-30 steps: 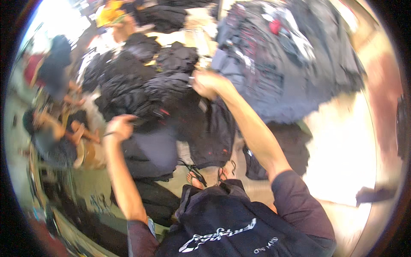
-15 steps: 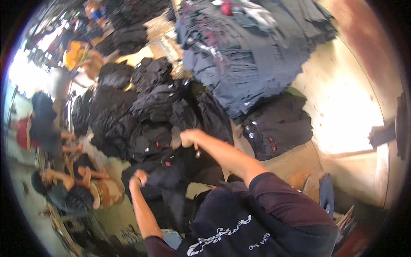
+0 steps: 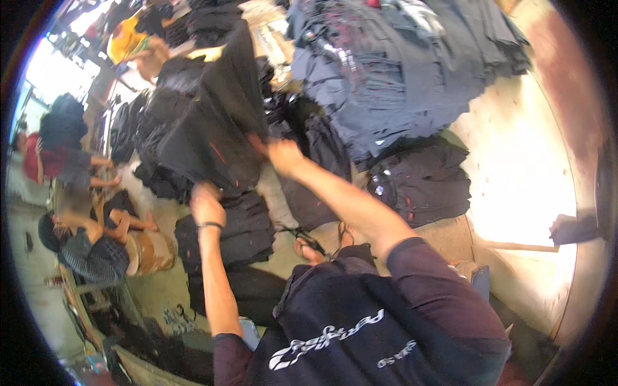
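1. on my far left a co-worker (image 3: 96, 248) sits beside a brown, rounded container (image 3: 151, 253), well apart from my hands.
2. my left hand (image 3: 208, 206) is at the lower edge of the black garment (image 3: 219, 122); its fingers are blurred, so i cannot tell whether they grip the cloth.
3. that garment stands raised and spread out in front of me, hiding part of the dark pile (image 3: 158, 103) behind it. i judge the step in hand to be shaking it out or opening it flat.
4. just below it lies a folded stack (image 3: 248, 225) of dark cloth. to my eye, the next move calls for letting the cloth drop straight, with its edges even and no fold caught underneath.
5. my right hand (image 3: 285, 157) is at the garment's right edge, fingers curled in and, as far as i can judge, closed on the cloth.
6. further right are a broad grey heap (image 3: 399, 83) and, below it, a smaller black stack (image 3: 421, 180), both apart from my hands.
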`<state>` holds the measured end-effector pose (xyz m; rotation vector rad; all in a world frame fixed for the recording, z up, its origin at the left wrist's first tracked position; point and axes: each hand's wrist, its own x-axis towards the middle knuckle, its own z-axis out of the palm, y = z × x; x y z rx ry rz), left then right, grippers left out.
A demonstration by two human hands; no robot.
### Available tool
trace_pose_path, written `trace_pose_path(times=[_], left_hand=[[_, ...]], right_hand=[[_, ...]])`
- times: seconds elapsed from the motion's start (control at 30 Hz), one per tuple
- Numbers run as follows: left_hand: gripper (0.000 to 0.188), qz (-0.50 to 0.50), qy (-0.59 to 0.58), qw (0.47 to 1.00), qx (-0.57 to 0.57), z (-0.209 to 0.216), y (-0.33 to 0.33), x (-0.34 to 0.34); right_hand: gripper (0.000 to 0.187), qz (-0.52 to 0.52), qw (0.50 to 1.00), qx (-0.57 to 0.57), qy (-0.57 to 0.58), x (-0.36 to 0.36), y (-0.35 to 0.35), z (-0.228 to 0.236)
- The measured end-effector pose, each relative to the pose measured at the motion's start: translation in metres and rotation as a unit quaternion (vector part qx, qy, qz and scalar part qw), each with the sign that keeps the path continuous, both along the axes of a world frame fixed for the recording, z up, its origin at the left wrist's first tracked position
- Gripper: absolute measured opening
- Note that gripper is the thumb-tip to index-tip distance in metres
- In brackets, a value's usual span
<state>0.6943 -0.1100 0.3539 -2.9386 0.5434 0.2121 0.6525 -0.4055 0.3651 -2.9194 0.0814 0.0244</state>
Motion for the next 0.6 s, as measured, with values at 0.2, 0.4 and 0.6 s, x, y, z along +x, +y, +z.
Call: trace_pose_path(times=[0.2, 0.4, 0.6], left_hand=[[0.029, -0.236, 0.451, 0.851, 0.129, -0.241, 0.086, -0.012], [0.030, -0.221, 0.241, 0.944, -0.033, -0.147, 0.056, 0.087], [0.035, -0.007, 0.148, 0.958, -0.244, 0.029, 0.010, 0.090]], right_hand=[[0.047, -0.047, 0.815, 0.260, 0.516, -0.093, -0.032, -0.153], [0.044, -0.064, 0.883, 0.294, 0.361, -0.043, -0.074, -0.068], [0.039, -0.042, 0.937, 0.289, 0.191, -0.011, -0.108, 0.013]])
